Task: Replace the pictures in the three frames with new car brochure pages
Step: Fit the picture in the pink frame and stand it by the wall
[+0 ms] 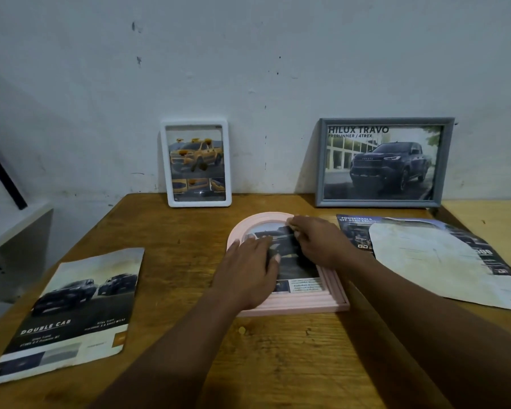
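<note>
left hand (248, 270) is flat, fingers straight, pressing down on the car page (297, 265) sitting in the pink frame (295, 304). right hand (316, 243) has its fingers curled at the page's top edge by the arch, pinching it there. biggest thing otherwise is the scuffed white wall (248, 69), then the wooden table (189, 240) pushed up to it, with the pink frame lying flat about mid-table. grey frame (378, 202) leans on the wall back right with a dark hilux travo pickup in it. double cab page (68, 314) lies loose front left. on the right a pale sheet (431, 258) covers most of another brochure page (353, 231). white frame (199, 203) leans back centre, yellow truck inside.
</note>
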Demonstrator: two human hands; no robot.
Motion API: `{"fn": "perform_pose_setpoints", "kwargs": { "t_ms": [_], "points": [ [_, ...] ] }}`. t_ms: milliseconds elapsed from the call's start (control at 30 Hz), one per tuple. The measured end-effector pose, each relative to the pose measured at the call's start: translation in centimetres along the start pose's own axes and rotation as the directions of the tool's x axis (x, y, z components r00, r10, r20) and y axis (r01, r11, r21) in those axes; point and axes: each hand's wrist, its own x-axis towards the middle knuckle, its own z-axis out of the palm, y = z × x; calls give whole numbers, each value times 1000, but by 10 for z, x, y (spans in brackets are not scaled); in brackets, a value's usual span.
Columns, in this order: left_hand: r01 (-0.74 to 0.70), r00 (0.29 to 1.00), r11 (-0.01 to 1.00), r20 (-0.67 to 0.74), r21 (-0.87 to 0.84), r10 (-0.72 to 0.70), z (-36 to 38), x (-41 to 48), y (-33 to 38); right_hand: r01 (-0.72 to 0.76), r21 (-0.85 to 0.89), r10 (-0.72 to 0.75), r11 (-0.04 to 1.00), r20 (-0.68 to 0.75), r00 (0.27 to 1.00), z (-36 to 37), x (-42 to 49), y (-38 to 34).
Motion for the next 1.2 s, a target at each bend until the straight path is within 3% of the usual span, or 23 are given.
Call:
{"fn": "perform_pose_setpoints", "kwargs": {
  "t_ms": [300, 467, 567, 733, 867, 1033, 1133, 1200],
  "points": [
    [37, 998, 998, -38, -54, -40, 1, -2, 2, -5, 48, 5, 999, -4, 1000, 12, -54, 11],
    [97, 983, 960, -125, -263, -134, 3, -6, -5, 1, 54, 0, 999, -28, 1000, 15, -112, -5],
    [116, 957, 919, -206, -377, -205, 0, -9, -5, -49, -21, 48, 999, -41, 998, 22, -140, -22],
    [204, 895, 797, -221, -569, -388, -5, -10, -6, -144, -172, 129, 975, -93, 987, 42, -159, -54],
    [276, 842, 687, -176, -672, -510, -11, -5, -5, -3, -113, -2, 994, -45, 999, 55, -154, -81],
    [287, 846, 668, -145, -687, -514, -17, -6, -4, 170, -103, -166, 980, 48, 985, 64, -140, -119],
    [333, 865, 552, 15, -765, -502, -33, -3, -15, 223, -63, -211, 973, 160, 964, 57, -131, -130],
    [351, 869, 455, 103, -819, -484, -41, -3, -22, 201, 120, -222, 972, 201, 954, 38, -126, -129]
  ]
}}
